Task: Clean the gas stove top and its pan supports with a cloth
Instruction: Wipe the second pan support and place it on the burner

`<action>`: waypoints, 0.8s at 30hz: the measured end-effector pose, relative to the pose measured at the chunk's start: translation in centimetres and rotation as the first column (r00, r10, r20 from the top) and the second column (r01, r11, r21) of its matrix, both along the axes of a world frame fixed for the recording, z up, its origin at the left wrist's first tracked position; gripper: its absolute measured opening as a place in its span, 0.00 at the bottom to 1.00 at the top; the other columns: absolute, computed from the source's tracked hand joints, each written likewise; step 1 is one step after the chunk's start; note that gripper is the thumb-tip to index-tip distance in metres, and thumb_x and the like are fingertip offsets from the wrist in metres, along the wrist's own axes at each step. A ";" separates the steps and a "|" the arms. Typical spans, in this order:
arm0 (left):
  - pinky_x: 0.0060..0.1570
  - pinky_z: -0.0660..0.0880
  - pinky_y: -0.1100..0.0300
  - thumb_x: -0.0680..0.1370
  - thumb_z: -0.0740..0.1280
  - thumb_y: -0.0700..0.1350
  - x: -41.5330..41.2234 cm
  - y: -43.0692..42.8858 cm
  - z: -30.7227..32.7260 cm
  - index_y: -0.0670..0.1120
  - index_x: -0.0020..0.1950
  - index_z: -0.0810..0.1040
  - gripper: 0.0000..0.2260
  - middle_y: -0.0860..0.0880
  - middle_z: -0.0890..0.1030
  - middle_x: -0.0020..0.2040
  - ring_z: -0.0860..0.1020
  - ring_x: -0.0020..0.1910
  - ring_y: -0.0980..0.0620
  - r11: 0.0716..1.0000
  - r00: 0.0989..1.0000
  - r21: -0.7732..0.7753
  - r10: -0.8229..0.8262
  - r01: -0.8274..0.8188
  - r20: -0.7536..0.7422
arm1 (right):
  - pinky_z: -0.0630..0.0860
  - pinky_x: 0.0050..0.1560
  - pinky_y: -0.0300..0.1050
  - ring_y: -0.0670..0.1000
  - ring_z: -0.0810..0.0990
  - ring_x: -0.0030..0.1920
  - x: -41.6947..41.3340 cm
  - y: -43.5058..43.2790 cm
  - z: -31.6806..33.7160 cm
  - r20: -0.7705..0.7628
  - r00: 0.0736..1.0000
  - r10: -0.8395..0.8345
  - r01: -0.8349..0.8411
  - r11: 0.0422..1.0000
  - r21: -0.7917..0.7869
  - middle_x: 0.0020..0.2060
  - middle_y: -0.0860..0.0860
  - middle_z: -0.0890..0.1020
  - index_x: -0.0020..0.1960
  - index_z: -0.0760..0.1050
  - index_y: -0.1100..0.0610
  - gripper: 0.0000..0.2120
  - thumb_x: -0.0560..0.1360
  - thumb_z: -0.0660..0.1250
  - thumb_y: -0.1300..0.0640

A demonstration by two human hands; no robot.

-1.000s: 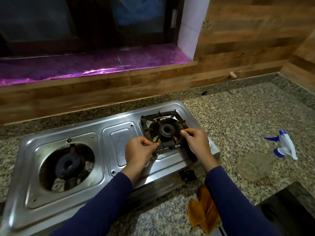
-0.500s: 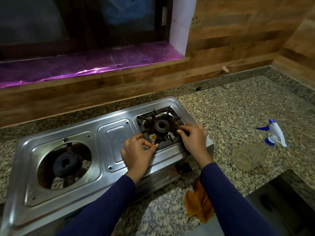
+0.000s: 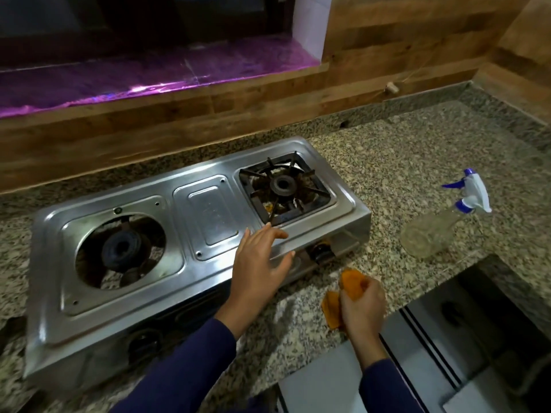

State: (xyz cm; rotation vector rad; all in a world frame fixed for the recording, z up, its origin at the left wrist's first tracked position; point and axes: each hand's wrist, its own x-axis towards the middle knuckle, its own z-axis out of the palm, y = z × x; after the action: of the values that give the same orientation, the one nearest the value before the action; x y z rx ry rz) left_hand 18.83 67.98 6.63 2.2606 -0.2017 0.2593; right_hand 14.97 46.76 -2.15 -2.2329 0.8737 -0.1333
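Observation:
A steel two-burner gas stove [image 3: 208,210] lies on the granite counter. A dark square pan support [image 3: 286,186] sits over its right burner. The left burner [image 3: 120,248] is bare, with no support on it. My left hand [image 3: 259,263] hovers open over the stove's front edge, just below the pan support, fingers spread. My right hand [image 3: 362,305] is in front of the stove's right corner, shut on an orange cloth [image 3: 351,283] that bunches out above and left of the fist.
A clear spray bottle [image 3: 429,234] with a blue and white trigger lies on its side to the right of the stove. A steel sink [image 3: 465,338] opens at the lower right. A wooden wall and a purple-lined sill run behind the stove.
Both hands have let go of the right pan support, which now rests on its burner. My right hand dropped to the counter and picked up the orange cloth. My left hand drew back.

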 end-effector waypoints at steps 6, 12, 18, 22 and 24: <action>0.67 0.69 0.45 0.75 0.71 0.47 -3.4 5.4 1.1 0.50 0.54 0.78 0.09 0.57 0.80 0.54 0.77 0.62 0.54 0.999 0.998 -0.046 0.029 -0.026 0.048 | 0.79 0.52 0.56 0.56 0.80 0.50 -1.2 2.5 4.3 0.319 0.910 -0.265 0.109 0.895 0.433 0.49 0.50 0.80 0.49 0.77 0.48 0.07 0.75 0.67 0.59; 0.53 0.68 0.75 0.77 0.71 0.43 -8.8 17.6 2.7 0.46 0.54 0.80 0.07 0.52 0.82 0.52 0.79 0.57 0.53 0.955 0.952 -0.110 0.287 -0.275 0.111 | 0.79 0.49 0.43 0.48 0.85 0.48 -2.3 14.6 13.0 0.421 0.869 -0.259 -0.341 0.304 0.890 0.45 0.48 0.86 0.47 0.79 0.56 0.11 0.76 0.58 0.63; 0.48 0.76 0.57 0.79 0.68 0.46 -18.0 32.8 0.2 0.49 0.56 0.79 0.07 0.51 0.81 0.50 0.78 0.49 0.54 0.735 0.735 -0.076 0.677 -0.674 0.030 | 0.76 0.63 0.55 0.59 0.81 0.60 -6.4 34.1 13.1 0.418 0.835 0.358 -0.368 -0.200 0.908 0.61 0.60 0.81 0.67 0.76 0.60 0.25 0.69 0.71 0.61; 0.44 0.71 0.65 0.80 0.65 0.47 -24.2 40.5 -4.1 0.51 0.54 0.76 0.04 0.50 0.77 0.56 0.76 0.51 0.54 0.470 0.478 -0.102 0.830 -0.877 -0.288 | 0.77 0.55 0.40 0.44 0.83 0.53 -11.9 44.4 9.1 0.474 0.580 0.662 -0.763 0.239 0.600 0.53 0.50 0.85 0.59 0.81 0.51 0.16 0.72 0.71 0.60; 0.41 0.74 0.56 0.81 0.63 0.52 -26.1 43.1 -6.3 0.53 0.52 0.72 0.04 0.47 0.79 0.52 0.78 0.46 0.49 0.422 0.379 -0.018 0.793 -0.906 -0.477 | 0.74 0.57 0.36 0.42 0.80 0.55 -14.1 47.3 6.0 0.459 0.420 0.783 -0.901 0.299 0.314 0.53 0.49 0.82 0.61 0.81 0.53 0.17 0.72 0.69 0.57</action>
State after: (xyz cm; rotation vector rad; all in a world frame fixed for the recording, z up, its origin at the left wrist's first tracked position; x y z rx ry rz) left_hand -7.25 111.04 0.31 1.8511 1.2486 0.3217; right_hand 0.90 94.04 3.90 -1.7898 -0.4941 0.3393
